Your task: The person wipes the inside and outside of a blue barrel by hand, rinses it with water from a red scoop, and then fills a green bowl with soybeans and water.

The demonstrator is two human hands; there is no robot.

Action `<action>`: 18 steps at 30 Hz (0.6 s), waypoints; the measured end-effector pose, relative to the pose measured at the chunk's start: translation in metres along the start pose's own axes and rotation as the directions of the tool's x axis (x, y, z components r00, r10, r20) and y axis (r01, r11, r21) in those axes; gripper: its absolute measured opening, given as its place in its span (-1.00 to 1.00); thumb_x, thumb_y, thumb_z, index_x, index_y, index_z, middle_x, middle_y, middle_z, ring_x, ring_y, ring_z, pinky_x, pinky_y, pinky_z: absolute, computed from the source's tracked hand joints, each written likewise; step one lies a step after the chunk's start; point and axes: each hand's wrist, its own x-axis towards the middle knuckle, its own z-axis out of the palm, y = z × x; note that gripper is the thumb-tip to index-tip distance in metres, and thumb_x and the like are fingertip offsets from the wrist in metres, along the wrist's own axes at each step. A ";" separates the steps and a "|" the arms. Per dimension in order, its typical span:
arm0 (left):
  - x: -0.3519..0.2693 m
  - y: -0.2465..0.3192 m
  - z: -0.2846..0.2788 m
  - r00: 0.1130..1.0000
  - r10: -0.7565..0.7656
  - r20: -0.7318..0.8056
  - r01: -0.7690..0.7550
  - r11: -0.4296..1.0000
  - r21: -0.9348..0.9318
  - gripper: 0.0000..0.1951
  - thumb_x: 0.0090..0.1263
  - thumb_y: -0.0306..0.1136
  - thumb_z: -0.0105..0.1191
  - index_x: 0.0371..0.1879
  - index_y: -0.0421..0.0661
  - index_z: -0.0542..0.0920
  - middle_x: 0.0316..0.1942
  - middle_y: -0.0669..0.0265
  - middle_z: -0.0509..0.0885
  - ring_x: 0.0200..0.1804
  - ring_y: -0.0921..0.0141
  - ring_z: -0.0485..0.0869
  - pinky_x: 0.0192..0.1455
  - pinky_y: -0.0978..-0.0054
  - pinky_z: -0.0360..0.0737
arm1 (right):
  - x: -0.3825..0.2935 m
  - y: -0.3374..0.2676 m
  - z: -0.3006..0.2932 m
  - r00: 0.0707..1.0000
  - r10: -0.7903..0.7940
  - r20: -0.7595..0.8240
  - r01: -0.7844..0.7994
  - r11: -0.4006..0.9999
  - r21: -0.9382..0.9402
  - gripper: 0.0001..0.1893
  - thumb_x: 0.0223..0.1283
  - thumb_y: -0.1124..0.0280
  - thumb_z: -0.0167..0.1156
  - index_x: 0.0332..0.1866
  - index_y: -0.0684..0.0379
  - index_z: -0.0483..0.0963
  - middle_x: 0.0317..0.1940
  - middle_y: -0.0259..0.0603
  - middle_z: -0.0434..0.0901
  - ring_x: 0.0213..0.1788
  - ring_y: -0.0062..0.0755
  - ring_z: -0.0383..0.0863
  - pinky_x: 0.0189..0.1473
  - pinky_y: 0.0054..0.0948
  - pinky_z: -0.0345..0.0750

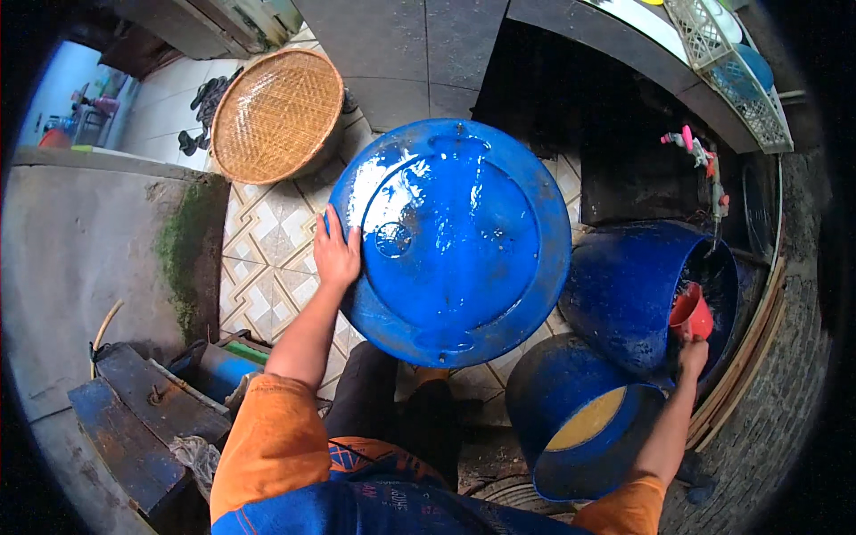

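Observation:
A large blue plastic drum (455, 247), its round end wet and shiny, stands upright before me. My left hand (338, 251) rests with spread fingers on its left rim. My right hand (693, 356), out to the right, grips the handle of a red plastic dipper (691, 311) over the mouth of an open blue drum (628, 294). Water shows inside that drum, below a tap (719, 200). Nearer me, another open blue drum (545, 401) holds something yellowish, whose kind I cannot tell.
A round woven bamboo tray (279, 115) lies at the upper left on a vessel. Wooden boards (742, 361) lean at the right. A plastic rack (735, 73) sits on the counter. Metal and wooden pieces (134, 428) stand at the lower left, beside a mossy low wall (100, 247).

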 end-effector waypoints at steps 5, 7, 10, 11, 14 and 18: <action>0.077 0.031 0.005 0.989 -0.097 0.108 0.102 0.994 -0.036 -0.18 0.44 0.23 -0.11 0.50 -0.15 0.17 0.37 -0.12 0.40 0.34 -0.04 0.46 0.38 -0.03 0.34 | 0.039 0.014 0.018 0.969 0.078 0.232 -0.185 0.856 0.484 -0.76 0.31 0.34 0.23 -0.13 0.33 0.63 -0.37 -0.19 0.69 -0.39 -0.29 0.62 -0.30 -0.32 0.48; 0.103 0.043 0.005 0.977 -0.145 0.157 0.141 0.989 0.036 -0.15 0.42 0.30 -0.14 0.47 -0.17 0.23 0.33 -0.09 0.45 0.34 0.00 0.48 0.37 -0.04 0.35 | 0.024 0.001 0.006 0.931 0.246 0.269 -0.360 0.506 0.784 -0.79 0.31 0.38 0.23 -0.11 0.30 0.64 -0.38 -0.42 0.62 -0.47 -0.60 0.44 -0.41 -0.49 0.35; 0.135 0.060 0.004 0.980 -0.061 0.191 0.045 0.995 0.090 -0.08 0.32 0.44 -0.14 0.33 -0.24 0.41 0.22 -0.06 0.58 0.30 0.01 0.52 0.32 -0.05 0.38 | -0.017 -0.022 -0.030 0.914 0.321 0.249 -0.318 0.184 0.930 -0.73 0.34 0.30 0.25 0.00 0.24 0.62 -0.33 -0.46 0.66 -0.52 -0.78 0.30 -0.48 -0.70 0.18; 0.145 0.066 0.005 0.984 -0.005 0.176 -0.022 0.989 0.150 -0.07 0.30 0.45 -0.13 0.31 -0.24 0.42 0.20 -0.06 0.59 0.29 0.02 0.53 0.30 -0.04 0.39 | -0.036 -0.034 -0.051 0.930 0.267 0.253 -0.300 0.154 0.942 -0.72 0.36 0.31 0.23 0.06 0.23 0.60 -0.25 -0.43 0.68 -0.51 -0.78 0.30 -0.47 -0.71 0.21; 0.161 0.100 0.014 0.975 0.125 0.186 -0.147 0.983 0.106 -0.07 0.26 0.47 -0.09 0.35 -0.14 0.41 0.20 -0.04 0.59 0.28 0.04 0.53 0.28 0.00 0.43 | -0.086 -0.049 -0.106 0.965 0.251 0.075 -0.115 0.152 0.982 -0.62 0.43 0.32 0.19 0.22 0.33 0.47 -0.03 -0.25 0.68 -0.43 -0.80 0.34 -0.37 -0.68 0.30; 0.155 0.094 0.021 0.958 0.270 0.103 -0.278 0.957 0.078 -0.06 0.22 0.45 0.00 0.43 -0.06 0.33 0.28 -0.03 0.51 0.30 0.06 0.51 0.28 0.04 0.45 | -0.129 -0.071 -0.156 0.973 0.210 -0.092 0.019 0.324 0.946 -0.62 0.45 0.33 0.15 0.22 0.35 0.45 -0.04 -0.23 0.67 -0.42 -0.79 0.36 -0.38 -0.71 0.28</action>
